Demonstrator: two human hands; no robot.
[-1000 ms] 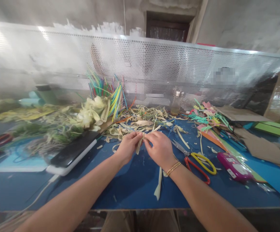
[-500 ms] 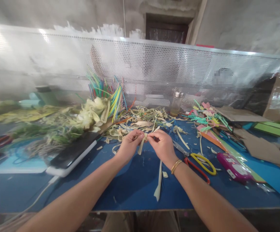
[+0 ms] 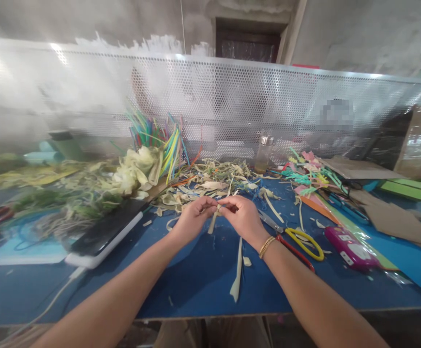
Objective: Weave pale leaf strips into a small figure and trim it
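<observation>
Both hands meet over the middle of the blue table. My left hand (image 3: pixel 193 218) pinches a narrow, pale dried-husk strip (image 3: pixel 212 225) from the left. From the other side my right hand (image 3: pixel 243 216) grips the same strip, thumb and forefinger close to the left fingertips. A short tail of it hangs below the fingers; the part between the fingertips is mostly hidden. Just right of my right hand lie scissors (image 3: pixel 305 244) with one yellow and one red handle loop. A longer loose strip (image 3: pixel 237 275) lies on the table below the right wrist.
Behind the hands spreads a heap of husk scraps (image 3: pixel 218 176), with a glass bottle (image 3: pixel 263 154) beyond. To the left are a phone (image 3: pixel 105 229) on a white base and coloured stems (image 3: pixel 159 140). A magenta device (image 3: pixel 350 247) sits right, near cardboard (image 3: pixel 395 217). A perforated screen (image 3: pixel 196 87) stands behind.
The fingertips have drawn slightly closer together on the strip, and less of it shows between them. The camera view has shifted a little.
</observation>
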